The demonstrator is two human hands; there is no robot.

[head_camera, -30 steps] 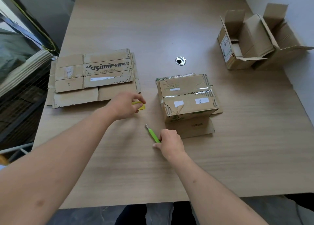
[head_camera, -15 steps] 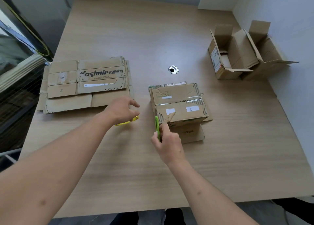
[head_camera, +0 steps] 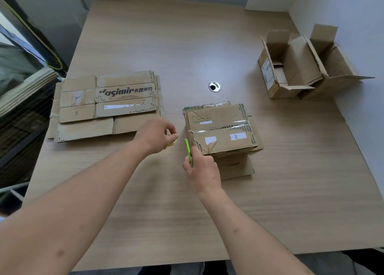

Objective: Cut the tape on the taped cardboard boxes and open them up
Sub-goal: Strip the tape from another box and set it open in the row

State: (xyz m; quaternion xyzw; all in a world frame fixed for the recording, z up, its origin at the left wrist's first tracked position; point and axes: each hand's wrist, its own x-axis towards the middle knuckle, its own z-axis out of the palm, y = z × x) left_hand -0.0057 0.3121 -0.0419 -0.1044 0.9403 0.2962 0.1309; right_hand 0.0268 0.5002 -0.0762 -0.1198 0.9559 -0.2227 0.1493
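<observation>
A slim green-handled utility knife (head_camera: pixel 188 150) is gripped in the right hand (head_camera: pixel 202 167), fingers curled round the handle, blade end pointed away from the person and held just beside the left face of the taped brown cardboard box (head_camera: pixel 221 130). A white sticker reading "100" is seen on the box top, beyond the right hand, with two further white stickers whose writing cannot be read; green Chinese characters are printed along the far edge. The box is set on flattened cardboard (head_camera: pixel 235 166).

The left hand (head_camera: pixel 155 136) is held left of the knife, fingers bent, with a small yellow object (head_camera: pixel 171 144) at its fingertips; whether it is pinched cannot be told.

Beyond the left hand, one stack of flattened cardboard boxes (head_camera: pixel 106 105) is laid, printed "asimir" with Chinese characters and marked "#4". Far right of the right hand, two opened cardboard boxes (head_camera: pixel 291 67) are stood touching on the pale wooden table (head_camera: pixel 291 191). One round metal grommet (head_camera: pixel 214 86) is set in the table.
</observation>
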